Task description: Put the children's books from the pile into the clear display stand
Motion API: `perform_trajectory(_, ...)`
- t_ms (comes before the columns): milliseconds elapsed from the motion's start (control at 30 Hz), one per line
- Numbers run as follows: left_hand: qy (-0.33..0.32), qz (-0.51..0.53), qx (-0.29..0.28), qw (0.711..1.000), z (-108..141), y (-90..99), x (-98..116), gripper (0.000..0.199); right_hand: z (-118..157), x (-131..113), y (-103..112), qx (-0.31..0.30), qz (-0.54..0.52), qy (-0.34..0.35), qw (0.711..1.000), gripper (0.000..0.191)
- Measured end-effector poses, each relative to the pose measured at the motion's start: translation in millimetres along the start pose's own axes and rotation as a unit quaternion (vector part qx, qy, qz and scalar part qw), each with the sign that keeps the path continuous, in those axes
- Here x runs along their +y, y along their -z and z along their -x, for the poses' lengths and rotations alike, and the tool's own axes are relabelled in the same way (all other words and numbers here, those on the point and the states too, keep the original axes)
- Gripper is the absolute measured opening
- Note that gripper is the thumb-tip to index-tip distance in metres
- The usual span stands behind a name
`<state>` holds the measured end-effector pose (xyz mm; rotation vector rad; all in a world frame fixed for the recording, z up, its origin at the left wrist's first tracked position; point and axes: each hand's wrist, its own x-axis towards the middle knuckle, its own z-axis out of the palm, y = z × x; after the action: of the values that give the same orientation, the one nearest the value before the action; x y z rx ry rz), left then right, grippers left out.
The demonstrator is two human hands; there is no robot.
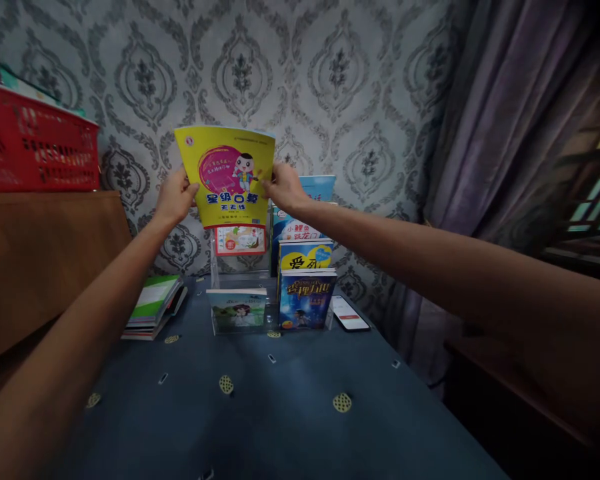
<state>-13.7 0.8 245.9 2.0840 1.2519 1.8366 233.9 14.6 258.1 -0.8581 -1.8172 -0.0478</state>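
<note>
Your left hand (177, 195) and right hand (285, 187) grip a yellow book (230, 217) by its opposite side edges, each closed with the thumb on the front cover and fingers behind. The book is held upright above the left side of a clear rack (213, 270) near the far edge of the blue surface (280, 413), its cover facing you; whether its bottom edge touches the rack cannot be told. Just below it shows a red-bordered book (240, 241), partly covered. A green landscape book (237, 311) stands in the rack's front left, beside a dark blue book (307, 300) at front right, with more books (305, 230) rising in tiers behind. A phone (350, 313), its screen lit, lies right of the rack by the surface's far right corner. Toward the far left corner sits a book stack (153, 300), near a wooden cabinet (55, 260) topped by a red basket (35, 143).
</note>
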Motion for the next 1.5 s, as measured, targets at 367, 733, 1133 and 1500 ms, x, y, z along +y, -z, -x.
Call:
perform_trajectory(367, 0.021, 0.064, -0.038, 0.997, -15, -24.2, -30, 0.030, -1, 24, -10, 0.014, 0.071, -0.026, 0.997, 0.027)
perform_trajectory(733, 0.050, 0.081, -0.062, 0.994, -23, -32.9, -49, 0.029, 1, 33, -16, -0.012, 0.093, -0.055, 0.994, 0.021)
perform_trajectory(1133, 0.090, 0.104, -0.130, 0.982, -27, -37.7, -69, 0.038, -15, 1, -2, -0.013, 0.185, -0.059, 0.981, 0.043)
perform_trajectory(1500, 0.118, 0.132, -0.101, 0.979, -26, -47.2, -92, 0.038, -31, 3, 5, -0.062, 0.303, -0.017, 0.951, 0.033)
